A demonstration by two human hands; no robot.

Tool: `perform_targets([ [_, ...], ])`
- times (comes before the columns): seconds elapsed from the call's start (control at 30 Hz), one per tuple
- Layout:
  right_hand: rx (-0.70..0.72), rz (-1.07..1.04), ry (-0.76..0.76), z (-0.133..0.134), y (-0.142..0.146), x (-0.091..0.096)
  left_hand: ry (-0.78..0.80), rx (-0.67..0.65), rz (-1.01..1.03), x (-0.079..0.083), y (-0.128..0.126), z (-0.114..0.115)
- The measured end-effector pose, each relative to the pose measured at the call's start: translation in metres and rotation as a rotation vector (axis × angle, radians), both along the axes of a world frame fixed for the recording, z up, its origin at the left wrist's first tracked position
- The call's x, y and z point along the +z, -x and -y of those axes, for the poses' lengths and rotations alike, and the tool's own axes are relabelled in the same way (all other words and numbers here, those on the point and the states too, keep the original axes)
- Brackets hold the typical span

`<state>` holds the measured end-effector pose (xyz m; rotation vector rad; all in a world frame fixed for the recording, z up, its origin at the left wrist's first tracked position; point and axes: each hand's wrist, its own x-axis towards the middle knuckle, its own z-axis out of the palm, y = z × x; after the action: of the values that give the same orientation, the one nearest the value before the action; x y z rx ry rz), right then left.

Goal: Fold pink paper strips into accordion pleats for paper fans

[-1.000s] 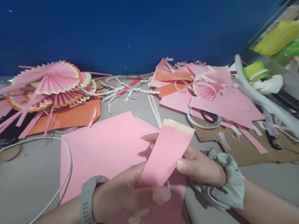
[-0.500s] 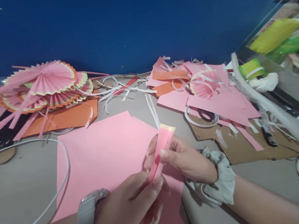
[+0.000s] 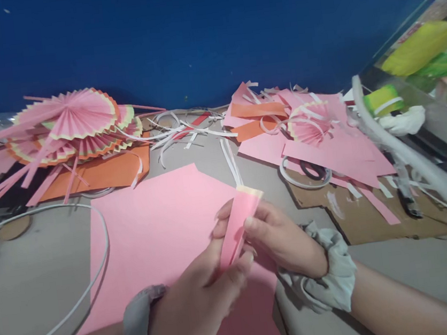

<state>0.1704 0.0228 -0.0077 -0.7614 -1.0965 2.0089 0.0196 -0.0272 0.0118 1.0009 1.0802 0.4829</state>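
Head view: fingers [image 3: 255,227] enclose folded pink paper [image 3: 238,222].

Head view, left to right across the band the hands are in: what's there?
White cable → grey watch strap → folded pink paper → grey-green scrunchie. Left out: left hand and right hand, since both overlap the paper they hold.

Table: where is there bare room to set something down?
Left, the table is bare inside the bend of the cable, nearer than the disc. Right, a bare patch lies between the cardboard and right forearm. Crowded: the back, with fans left, strips midway and a paper heap right; and the middle, with the pink sheet under the folded paper.
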Motion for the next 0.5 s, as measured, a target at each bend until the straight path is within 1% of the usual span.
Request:
perform_targets([
  [0.07,-0.022,-0.022,0.038,-0.0019,-0.0005,-0.0027,0.073,-0.014,0.09,-0.0005,0.0002,-0.0007],
  [0.13,-0.031,-0.044,0.039,-0.0033,-0.0001,-0.0037,0.133,-0.016,0.149,-0.001,0.0002,-0.0005],
  [0.23,-0.013,-0.062,0.05,-0.0043,0.001,-0.002,0.126,-0.042,0.099,0.0001,0.0004,0.0004],
  [0.33,-0.028,0.005,0.063,-0.0046,0.0009,0.0005,0.164,-0.069,0.046,0.0034,-0.0001,0.0003],
  [0.43,-0.08,0.063,0.065,-0.0049,-0.0003,0.001,0.212,-0.071,0.096,0.0037,-0.0002,-0.0009],
  [0.5,-0.076,0.051,0.074,-0.0052,-0.0013,0.0002,0.209,-0.078,0.149,0.0008,0.0008,-0.0019],
])
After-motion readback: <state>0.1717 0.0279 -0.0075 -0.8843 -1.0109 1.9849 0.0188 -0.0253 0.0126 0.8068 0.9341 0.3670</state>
